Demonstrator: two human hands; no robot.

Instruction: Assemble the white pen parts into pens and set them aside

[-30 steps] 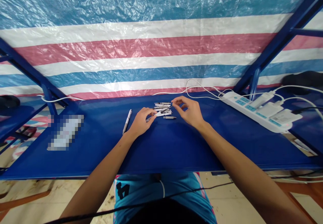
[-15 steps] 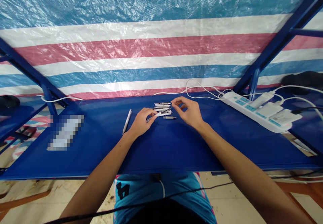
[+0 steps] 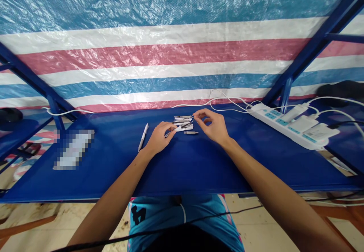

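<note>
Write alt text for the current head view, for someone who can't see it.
A person's left hand pinches a white pen at a small pile of pens on a blue table, the right hand at the pile's right end. Another pen lies left of both hands; a white power strip sits at right.

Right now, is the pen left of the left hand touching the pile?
No, that pen lies apart, with the left hand between it and the pile.

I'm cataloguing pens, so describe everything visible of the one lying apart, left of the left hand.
That pen is slim, white, greyish toward its near end, and plastic-looking. It lies slanted on the blue table, far end angled right, near end close to the left hand at the wrist; whether they touch is unclear.
</note>
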